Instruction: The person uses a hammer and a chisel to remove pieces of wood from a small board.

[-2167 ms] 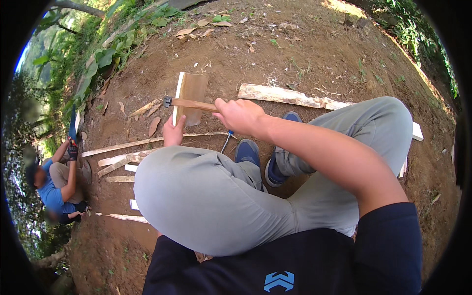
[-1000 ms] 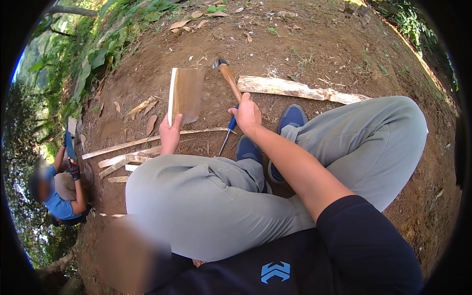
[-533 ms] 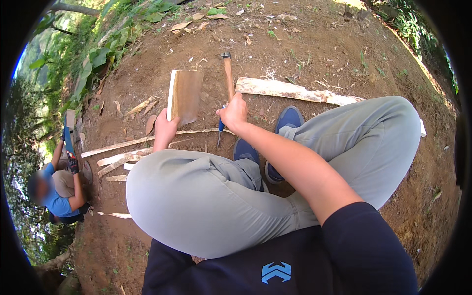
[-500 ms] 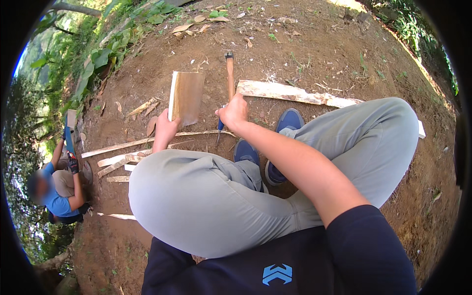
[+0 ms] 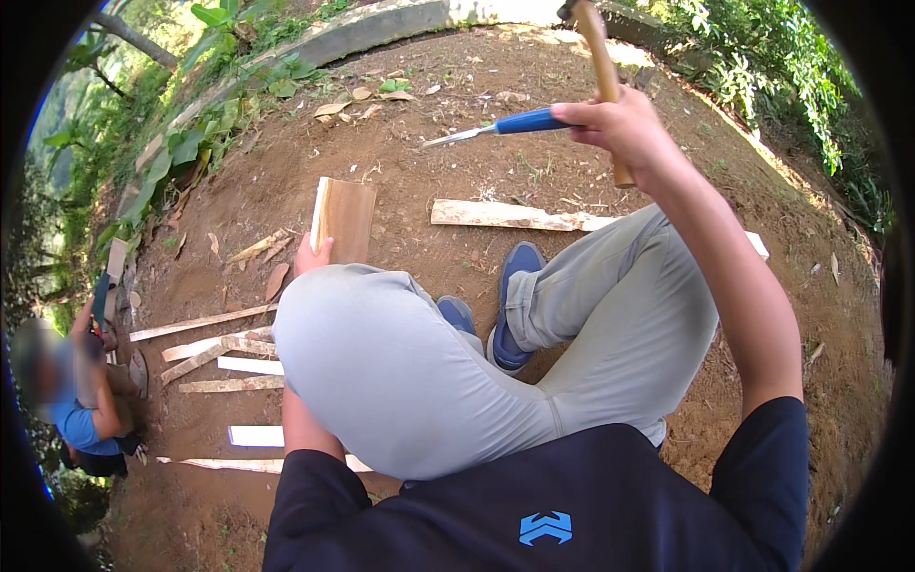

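My left hand (image 5: 313, 255) is closed on the lower left edge of a short wooden board (image 5: 347, 219), which stands tilted beyond my left knee; some fingers are hidden. Raised high on the right, my right hand (image 5: 624, 129) grips two tools at once. One is a hammer (image 5: 600, 52) with a wooden handle, its dark head partly cut off by the view's top rim. A blue-handled chisel (image 5: 529, 121) sticks out leftward between thumb and fingers, its metal blade pointing toward the board but well apart from it.
A long rough wood strip (image 5: 510, 215) lies on the soil past my shoes (image 5: 518, 296). Several wood strips (image 5: 233, 384) lie to my left. A co-worker in a blue shirt (image 5: 81, 419) crouches at far left. A low concrete edge (image 5: 381, 29) runs along the back.
My right hand has risen up and to the right, carrying the hammer and chisel away from the ground near the board. The board and left hand appear slightly lower left as the view shifted.
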Demonstrator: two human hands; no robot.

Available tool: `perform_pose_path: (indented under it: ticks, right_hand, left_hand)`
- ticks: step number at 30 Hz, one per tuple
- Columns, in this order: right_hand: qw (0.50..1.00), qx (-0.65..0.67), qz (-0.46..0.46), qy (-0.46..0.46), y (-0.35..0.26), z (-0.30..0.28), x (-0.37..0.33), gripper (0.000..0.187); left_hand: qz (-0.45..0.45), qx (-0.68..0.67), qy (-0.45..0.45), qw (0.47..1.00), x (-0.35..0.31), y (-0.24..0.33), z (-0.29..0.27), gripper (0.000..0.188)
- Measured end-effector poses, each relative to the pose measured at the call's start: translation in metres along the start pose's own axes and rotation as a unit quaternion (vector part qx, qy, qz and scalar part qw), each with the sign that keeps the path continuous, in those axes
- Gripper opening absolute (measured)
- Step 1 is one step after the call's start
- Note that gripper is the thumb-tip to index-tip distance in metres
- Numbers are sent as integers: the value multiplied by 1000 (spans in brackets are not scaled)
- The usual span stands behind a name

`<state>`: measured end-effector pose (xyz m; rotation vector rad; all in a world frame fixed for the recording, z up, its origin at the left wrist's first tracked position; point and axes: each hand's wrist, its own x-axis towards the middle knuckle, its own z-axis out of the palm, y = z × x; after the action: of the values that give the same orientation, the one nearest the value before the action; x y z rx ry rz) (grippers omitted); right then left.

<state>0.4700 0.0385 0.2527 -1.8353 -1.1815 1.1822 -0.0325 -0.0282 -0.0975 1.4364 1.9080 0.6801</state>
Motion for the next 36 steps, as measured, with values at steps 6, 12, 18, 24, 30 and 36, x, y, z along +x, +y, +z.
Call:
perform_pose_path:
  ticks: [6, 12, 18, 24, 30, 36]
  right_hand:
    - [982, 132, 43, 126, -12, -141, -23, 29]
    - [953, 228, 91, 176, 44, -215, -30, 25]
    - [936, 285, 159, 130, 124, -169, 19, 22]
    - [929, 286, 233, 26, 169, -74, 67, 23]
    - [935, 231, 258, -79, 194, -5, 91, 28]
    - [941, 212, 211, -160, 209, 51, 96, 39]
  left_hand:
    - [-30, -118, -57, 991, -10, 20, -14, 37]
    - [-25, -111, -31, 993, -15, 4, -42, 36]
    - [-56, -68, 15, 996, -41, 7, -61, 31]
    - [-68, -130, -91, 985, -59, 21, -38, 38]
    - [-115, 5, -59, 992, -102, -20, 4, 48]
    - [-185, -82, -48, 978, -137, -4, -15, 41]
